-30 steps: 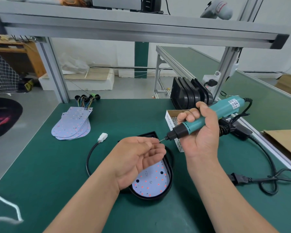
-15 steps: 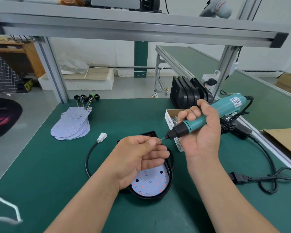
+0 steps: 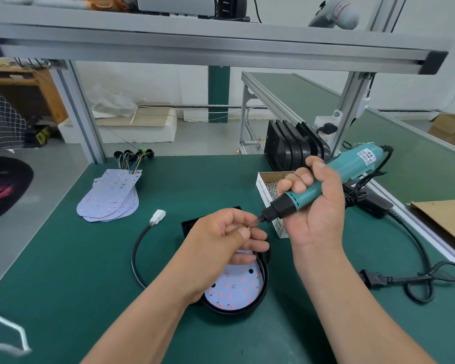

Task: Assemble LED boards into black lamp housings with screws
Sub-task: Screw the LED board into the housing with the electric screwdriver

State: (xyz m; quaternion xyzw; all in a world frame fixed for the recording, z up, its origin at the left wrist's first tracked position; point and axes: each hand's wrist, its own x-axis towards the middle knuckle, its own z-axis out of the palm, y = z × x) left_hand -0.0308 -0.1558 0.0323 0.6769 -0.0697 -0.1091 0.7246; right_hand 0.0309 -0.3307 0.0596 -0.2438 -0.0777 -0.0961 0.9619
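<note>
A black lamp housing (image 3: 263,292) lies on the green bench with a white LED board (image 3: 234,287) seated in it. Above it my left hand (image 3: 221,240) pinches a small screw (image 3: 248,227) between thumb and fingers, right at the tip of the bit. My right hand (image 3: 315,206) grips a teal electric screwdriver (image 3: 326,179), tilted down to the left, bit touching the screw. A black cable with a white connector (image 3: 157,215) curls out from the housing's left side.
A stack of spare LED boards (image 3: 108,195) with coloured wires lies at the back left. An open white box of screws (image 3: 269,185) stands behind my hands, with upright black housings (image 3: 292,145) beyond it. The screwdriver's power cord and plug (image 3: 405,279) loop at the right.
My left hand turned from palm-up and loosely open to fingers closed, pinching the screw against the bit. The screwdriver stayed almost still.
</note>
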